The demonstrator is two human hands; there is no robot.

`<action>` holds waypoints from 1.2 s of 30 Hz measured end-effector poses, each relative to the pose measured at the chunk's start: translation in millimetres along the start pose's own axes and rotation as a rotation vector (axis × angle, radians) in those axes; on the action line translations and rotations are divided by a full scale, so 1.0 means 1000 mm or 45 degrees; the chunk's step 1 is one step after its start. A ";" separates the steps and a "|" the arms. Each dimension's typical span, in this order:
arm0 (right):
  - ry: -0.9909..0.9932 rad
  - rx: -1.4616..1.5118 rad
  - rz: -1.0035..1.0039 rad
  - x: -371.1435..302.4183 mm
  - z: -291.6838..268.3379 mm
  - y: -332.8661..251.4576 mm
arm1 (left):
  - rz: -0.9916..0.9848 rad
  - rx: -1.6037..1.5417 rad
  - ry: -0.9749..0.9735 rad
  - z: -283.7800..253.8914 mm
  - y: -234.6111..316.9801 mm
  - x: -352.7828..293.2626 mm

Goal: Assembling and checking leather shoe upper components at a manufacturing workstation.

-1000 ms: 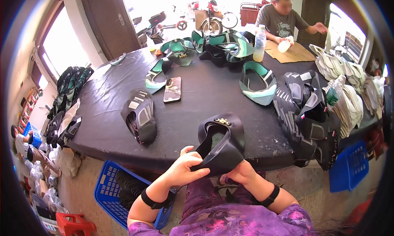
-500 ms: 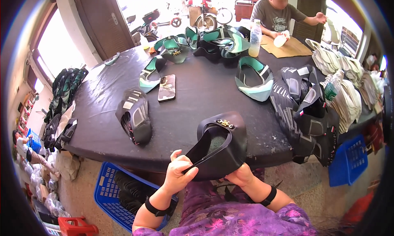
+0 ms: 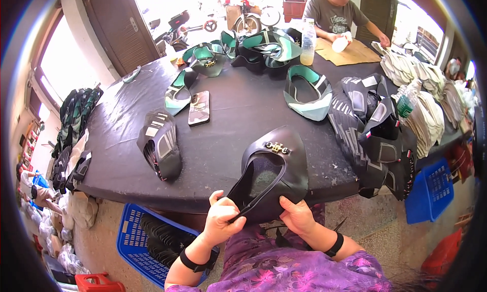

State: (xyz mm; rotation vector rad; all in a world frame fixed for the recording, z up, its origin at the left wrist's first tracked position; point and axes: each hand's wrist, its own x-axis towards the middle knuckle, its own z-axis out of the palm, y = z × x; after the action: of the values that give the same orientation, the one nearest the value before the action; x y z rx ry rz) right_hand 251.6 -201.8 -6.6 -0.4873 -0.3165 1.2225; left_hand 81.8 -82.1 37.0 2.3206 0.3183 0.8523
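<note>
Between my hands, at the table's near edge, is a black shoe upper (image 3: 293,162) with a gold-coloured metal ornament on its front. My left hand (image 3: 223,218) pinches the back end of its rim between thumb and fingers. On the near side, my right hand (image 3: 298,216) grips the lower edge, its thumb lying on the outer face and its fingers hidden behind. The opening of the upper faces up. To its left on the table lies a stack of grey-and-black shoe uppers (image 3: 161,145) with white stripes.
The black-covered table (image 3: 122,155) holds a phone (image 3: 199,108), green-lined uppers (image 3: 307,96), a bottle (image 3: 308,42) and a pile of dark uppers (image 3: 385,150). A co-worker (image 3: 335,18) sits at the far right. A blue basket (image 3: 127,246) with black pieces stands below left.
My right hand has come up from beneath the upper, and its thumb now shows on the near face. The upper is tilted a little more upright. The co-worker's raised hand has dropped to the pale pieces.
</note>
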 end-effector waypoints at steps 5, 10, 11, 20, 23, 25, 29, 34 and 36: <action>0.053 -0.203 -0.108 0.005 0.004 -0.008 | 0.151 0.159 -0.072 0.005 0.009 -0.001; 0.190 0.090 0.008 0.018 -0.019 -0.015 | 0.278 0.348 -0.210 0.010 0.023 -0.001; 0.191 0.089 0.005 0.019 -0.019 -0.015 | 0.288 0.354 -0.234 0.011 0.025 -0.002; 0.110 0.123 0.090 0.031 -0.015 -0.028 | 0.282 0.364 -0.526 -0.003 0.036 0.001; 0.163 0.017 0.008 0.044 -0.017 -0.031 | 0.334 0.381 -0.543 -0.013 0.042 0.014; 0.201 -0.221 0.002 0.054 -0.015 -0.035 | 0.344 0.453 -0.552 -0.022 0.039 0.024; 0.089 -1.146 -0.263 0.071 -0.013 -0.057 | 0.302 0.409 -0.626 -0.026 0.013 0.041; -0.695 -2.371 -0.866 0.038 0.041 -0.107 | 0.362 0.389 -0.568 -0.011 0.006 0.057; -1.131 -2.489 -0.645 0.022 0.059 -0.106 | 0.387 0.313 -0.610 -0.009 0.003 0.067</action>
State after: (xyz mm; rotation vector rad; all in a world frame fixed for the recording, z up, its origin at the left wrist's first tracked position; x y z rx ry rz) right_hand 317.0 -197.2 98.4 -1.3298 -2.3024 0.1655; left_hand 126.6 -52.3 77.5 2.7556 -0.1492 0.3789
